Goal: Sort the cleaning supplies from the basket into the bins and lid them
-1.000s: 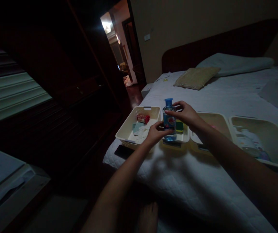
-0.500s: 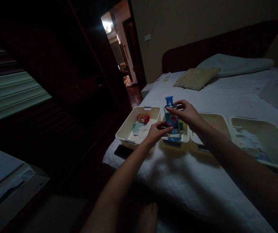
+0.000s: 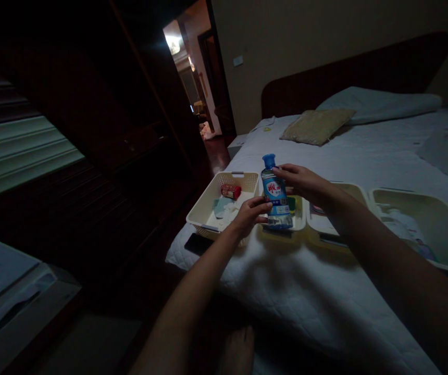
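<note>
A clear blue bottle (image 3: pixel 276 195) with a blue cap and a printed label is held up in front of me, tilted slightly to the left. My left hand (image 3: pixel 250 213) grips its lower left side, fingers reaching onto the label. At its upper right, my right hand (image 3: pixel 302 179) has its fingers on the bottle just below the cap. Behind the bottle stands a small cream basket (image 3: pixel 300 221), partly hidden, with a green and yellow item (image 3: pixel 291 204) in it.
Left on the bed (image 3: pixel 224 271) is a perforated basket (image 3: pixel 198 211) holding a red packet (image 3: pixel 232 191) and pale cloths. A dark phone-like slab (image 3: pixel 197 244) lies by it. Two more bins (image 3: pixel 349 190) stand right, the farthest holding white bottles (image 3: pixel 401 224). A pillow (image 3: pixel 318 126) lies behind.
The bottle has turned so that its label faces me more fully, and it leans slightly left. My right hand's fingers have shifted on its upper side.
</note>
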Tool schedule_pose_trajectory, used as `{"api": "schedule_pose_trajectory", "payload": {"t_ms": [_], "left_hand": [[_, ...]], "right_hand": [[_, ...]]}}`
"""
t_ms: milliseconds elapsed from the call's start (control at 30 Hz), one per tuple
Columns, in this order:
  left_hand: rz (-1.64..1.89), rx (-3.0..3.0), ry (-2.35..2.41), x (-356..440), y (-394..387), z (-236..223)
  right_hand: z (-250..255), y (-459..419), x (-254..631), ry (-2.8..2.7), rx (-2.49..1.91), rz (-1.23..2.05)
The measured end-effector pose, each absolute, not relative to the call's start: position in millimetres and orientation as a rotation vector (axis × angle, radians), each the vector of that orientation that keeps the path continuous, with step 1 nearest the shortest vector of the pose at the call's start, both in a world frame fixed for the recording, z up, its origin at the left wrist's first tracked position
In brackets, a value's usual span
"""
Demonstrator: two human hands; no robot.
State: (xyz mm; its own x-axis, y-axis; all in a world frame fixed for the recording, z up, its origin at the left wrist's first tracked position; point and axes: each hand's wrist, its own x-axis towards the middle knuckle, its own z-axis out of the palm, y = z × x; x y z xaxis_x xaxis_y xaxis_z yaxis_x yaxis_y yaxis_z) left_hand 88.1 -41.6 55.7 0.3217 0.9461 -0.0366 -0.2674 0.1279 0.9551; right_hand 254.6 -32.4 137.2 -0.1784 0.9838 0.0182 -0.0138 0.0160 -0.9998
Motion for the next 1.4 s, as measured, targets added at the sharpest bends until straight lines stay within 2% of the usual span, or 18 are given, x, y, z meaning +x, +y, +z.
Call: {"api": "schedule_pose_trajectory", "payload": {"t_ms": [167, 400, 767, 1400], "left_hand": [[0.999, 1.100, 0.805, 88, -41, 55], [0.954, 1.217, 0.826, 97, -48, 61], [0.997, 1.194, 0.779, 96, -45, 50], [1.027, 1.286, 0.943, 86, -32, 30]], "right_hand": [[131, -30, 259, -1.287, -1.089, 1.370], [119, -22, 268, -1.257, -1.148, 1.186], [122, -22, 268, -1.210, -1.046, 1.128], [113, -16, 266, -1.130, -1.101, 1.371]]}}
